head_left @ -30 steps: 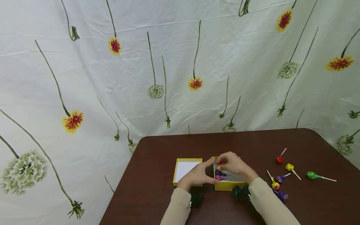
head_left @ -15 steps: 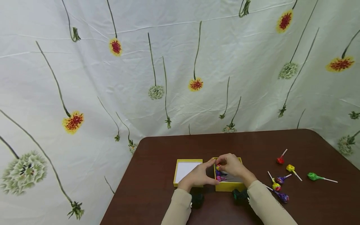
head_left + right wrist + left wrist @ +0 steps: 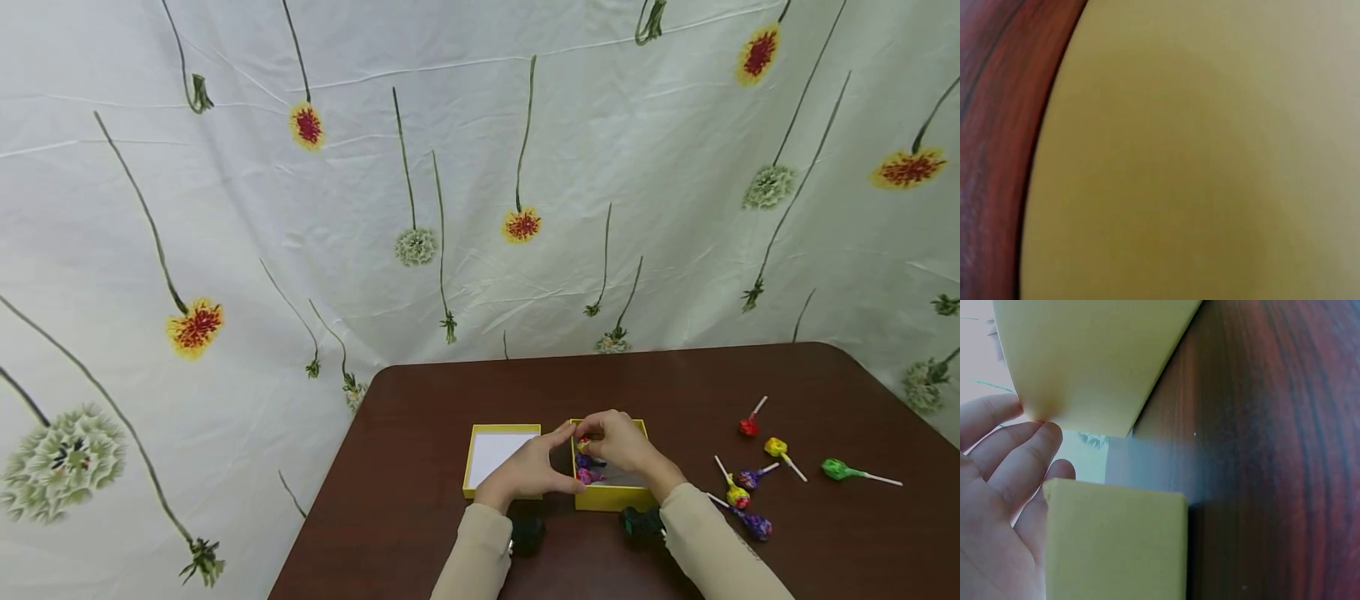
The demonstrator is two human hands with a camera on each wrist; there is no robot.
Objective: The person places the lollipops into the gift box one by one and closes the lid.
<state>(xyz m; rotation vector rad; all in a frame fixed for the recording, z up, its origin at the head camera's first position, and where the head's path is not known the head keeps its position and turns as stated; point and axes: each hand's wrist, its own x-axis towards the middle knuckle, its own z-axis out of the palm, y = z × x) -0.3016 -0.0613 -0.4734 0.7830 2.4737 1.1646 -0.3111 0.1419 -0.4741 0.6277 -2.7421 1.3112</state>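
My right hand (image 3: 618, 440) reaches into a yellow box (image 3: 611, 498) and pinches a red and yellow wrapped lollipop (image 3: 582, 446) by the box's left wall. Below that one lie a purple lollipop (image 3: 583, 461) and a pink lollipop (image 3: 585, 476). At the left side my left hand (image 3: 525, 471) spreads thumb and fingers along the box. In the left wrist view its fingertips (image 3: 1051, 432) touch the edge of the box wall (image 3: 1097, 362). The right wrist view holds mostly the yellow box side (image 3: 1160, 156), and the right hand is hidden there.
Left of the box lies a shallow yellow lid (image 3: 498, 454) with a white inside. On the right of the brown table (image 3: 450, 392) are several loose lollipops, among them a red one (image 3: 748, 426), a green one (image 3: 834, 469) and a purple one (image 3: 756, 525).
My right forearm has shifted very slightly, showing more of the purple lollipop beside it. Both hands otherwise stay in place at the box.
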